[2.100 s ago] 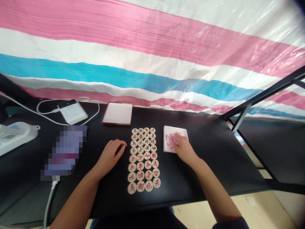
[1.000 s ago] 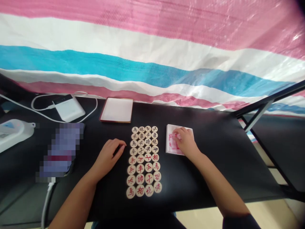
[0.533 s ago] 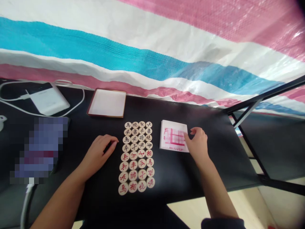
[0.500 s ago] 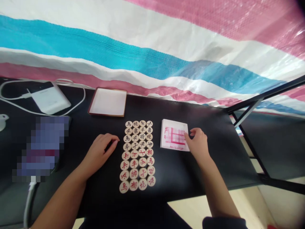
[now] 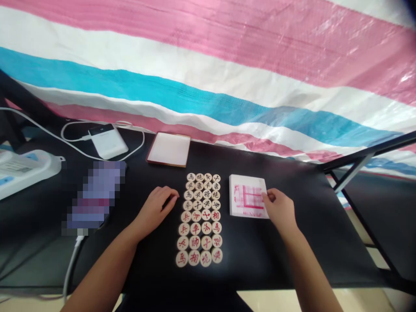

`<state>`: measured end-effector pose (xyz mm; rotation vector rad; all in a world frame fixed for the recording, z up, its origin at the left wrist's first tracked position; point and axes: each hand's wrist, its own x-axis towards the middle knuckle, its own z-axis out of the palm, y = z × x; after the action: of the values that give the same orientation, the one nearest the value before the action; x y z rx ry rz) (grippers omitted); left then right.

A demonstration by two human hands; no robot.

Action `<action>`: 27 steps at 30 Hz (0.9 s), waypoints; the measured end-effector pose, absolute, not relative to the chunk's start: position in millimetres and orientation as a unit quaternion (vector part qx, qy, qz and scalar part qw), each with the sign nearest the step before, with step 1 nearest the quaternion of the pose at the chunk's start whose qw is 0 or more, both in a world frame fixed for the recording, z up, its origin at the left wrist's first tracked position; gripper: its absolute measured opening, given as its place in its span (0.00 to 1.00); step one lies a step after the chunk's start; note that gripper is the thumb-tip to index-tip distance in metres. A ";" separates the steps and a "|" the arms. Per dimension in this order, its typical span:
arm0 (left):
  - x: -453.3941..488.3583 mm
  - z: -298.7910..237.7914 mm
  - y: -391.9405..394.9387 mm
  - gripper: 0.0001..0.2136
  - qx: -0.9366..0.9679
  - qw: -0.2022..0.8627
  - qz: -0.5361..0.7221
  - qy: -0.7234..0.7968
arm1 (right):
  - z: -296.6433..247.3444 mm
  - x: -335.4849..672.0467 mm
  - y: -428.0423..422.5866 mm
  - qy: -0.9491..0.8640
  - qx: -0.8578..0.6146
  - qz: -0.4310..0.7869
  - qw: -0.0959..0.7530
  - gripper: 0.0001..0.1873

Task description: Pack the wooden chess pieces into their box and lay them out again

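Chinese chess pieces lie face up in a tight block of rows, black characters at the far half and red ones at the near half. Just left of the block, my left hand rests on the black table, loosely curled, thumb tip against the forefinger, with nothing seen in it. To the right of the pieces lies a flat white box with smudged red lines on its top. My right hand pinches its right edge, the thumb on top and the other fingers partly hidden.
A shallow tray or lid with a white inside sits at the back. On the left are a white power bank with a cable, a blurred phone plugged in, and a power strip. Striped plastic sheeting hangs behind the table.
The camera view has shifted left, so everything sits further right. My right-hand fingers have drawn in at the box's edge. My left hand and the pieces keep their places.
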<state>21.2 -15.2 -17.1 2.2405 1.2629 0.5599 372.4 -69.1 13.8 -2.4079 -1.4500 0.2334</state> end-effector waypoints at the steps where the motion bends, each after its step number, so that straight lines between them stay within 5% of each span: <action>1: 21.4 -16.9 -15.4 0.09 0.823 0.252 0.207 0.464 | 10.2 371.5 -73.4 -0.506 -0.844 0.090 0.156 0.10; 9: 21.6 -15.5 -16.4 0.09 0.822 0.258 0.219 0.458 | 14.7 346.0 -69.4 -0.557 -0.800 -0.071 0.211 0.16; 13: 21.6 -14.3 -17.2 0.08 0.824 0.254 0.220 0.457 | 35.5 274.4 -36.6 -0.672 -0.699 0.021 0.245 0.09; 18: 20.9 -15.3 -18.0 0.08 0.826 0.250 0.224 0.452 | 34.6 209.5 -4.5 -0.733 -0.643 0.097 0.201 0.08; 27: 20.2 -16.3 -18.6 0.08 0.828 0.247 0.227 0.449 | 18.8 255.4 1.0 -0.675 -0.726 0.048 0.121 0.10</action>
<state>20.2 -18.6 -16.3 2.2574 1.2254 0.6186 255.4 1.0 18.8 -2.1197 -1.9719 0.1408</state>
